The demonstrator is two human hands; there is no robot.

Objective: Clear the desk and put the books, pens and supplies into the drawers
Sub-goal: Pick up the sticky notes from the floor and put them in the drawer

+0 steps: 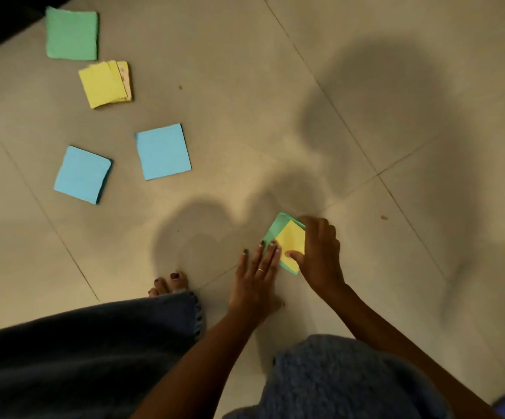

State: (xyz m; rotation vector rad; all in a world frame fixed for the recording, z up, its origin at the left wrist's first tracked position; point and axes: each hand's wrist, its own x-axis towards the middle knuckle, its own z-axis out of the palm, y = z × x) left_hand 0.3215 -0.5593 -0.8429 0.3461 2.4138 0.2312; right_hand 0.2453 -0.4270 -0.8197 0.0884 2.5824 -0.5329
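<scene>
Yellow pad (290, 241) on green pad (274, 231), right hand (320, 252) pinching both w/ thumb; left hand (257, 269) flat, fingers straight, steadying edge (loose stack). Pads could slide apart when lifted.

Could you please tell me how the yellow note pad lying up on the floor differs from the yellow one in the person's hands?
The yellow pad on the floor lies untouched, apart from the hands; the held yellow pad is gripped by the right hand, with the left hand flat against it. The floor pad shows pinkish sheets fanning out beneath; the held pad lies on a green pad. Both are square and yellow.
</scene>
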